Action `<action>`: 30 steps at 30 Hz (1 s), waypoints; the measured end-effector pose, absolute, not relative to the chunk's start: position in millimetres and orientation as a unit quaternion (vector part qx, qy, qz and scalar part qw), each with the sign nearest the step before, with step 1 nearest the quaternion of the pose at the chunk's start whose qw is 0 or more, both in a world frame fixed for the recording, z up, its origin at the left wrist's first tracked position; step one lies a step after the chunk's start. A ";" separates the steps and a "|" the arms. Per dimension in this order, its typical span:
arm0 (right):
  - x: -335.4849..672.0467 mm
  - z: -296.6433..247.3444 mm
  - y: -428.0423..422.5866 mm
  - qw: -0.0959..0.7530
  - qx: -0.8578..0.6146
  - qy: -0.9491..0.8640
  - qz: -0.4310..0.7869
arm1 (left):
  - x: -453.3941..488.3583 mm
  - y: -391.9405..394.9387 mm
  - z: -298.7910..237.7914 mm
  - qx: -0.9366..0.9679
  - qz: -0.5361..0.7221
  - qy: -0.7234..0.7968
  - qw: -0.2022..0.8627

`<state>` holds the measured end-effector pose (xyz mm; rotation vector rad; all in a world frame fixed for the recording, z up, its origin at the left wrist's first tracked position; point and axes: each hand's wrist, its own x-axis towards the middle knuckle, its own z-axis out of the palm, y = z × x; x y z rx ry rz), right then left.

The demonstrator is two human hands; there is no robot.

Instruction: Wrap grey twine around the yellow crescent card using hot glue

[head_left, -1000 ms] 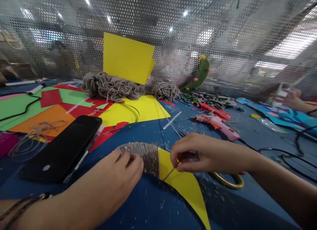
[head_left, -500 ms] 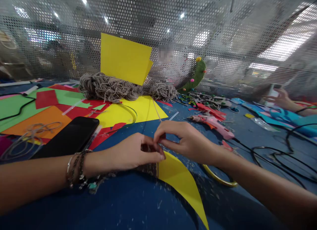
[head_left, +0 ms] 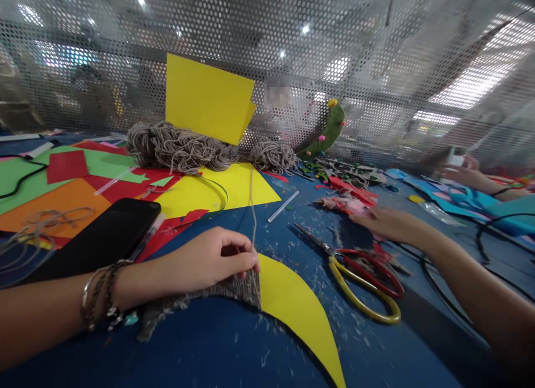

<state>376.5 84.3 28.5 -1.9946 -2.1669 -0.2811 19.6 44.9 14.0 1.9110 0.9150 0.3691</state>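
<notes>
A yellow paper crescent [head_left: 298, 304] lies on the blue table, its left part wrapped in grey yarn [head_left: 246, 290]. My left hand [head_left: 217, 260] is closed in a pinch on the yarn at the edge of the wrapped part. From those fingers a loose strand [head_left: 253, 209] runs up toward the yarn skeins. My right hand [head_left: 388, 223] is stretched over the pink hot glue gun [head_left: 349, 205], covering its handle; motion blurs the fingers, so their grip is unclear. Nearer me lie scissors [head_left: 359, 290] with one red and one yellow handle loop, blades pointing away to the left.
A black phone [head_left: 104, 232] and coloured paper sheets [head_left: 108, 165] lie at left. Grey yarn skeins [head_left: 179, 148] sit before a perforated metal screen [head_left: 292, 48]. A clear glue stick [head_left: 284, 205] lies mid-table. Black cable loops at right, where another person's hand [head_left: 463, 173] shows.
My right hand has left my left hand and moved right to the glue gun, uncovering the scissors. My left hand still pinches the yarn, and the strand now stands nearly straight.
</notes>
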 end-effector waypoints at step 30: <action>307.8 0.7 33.7 0.116 -0.376 -0.912 -0.113 | 8.7 43.5 4.8 0.815 0.129 0.320 0.465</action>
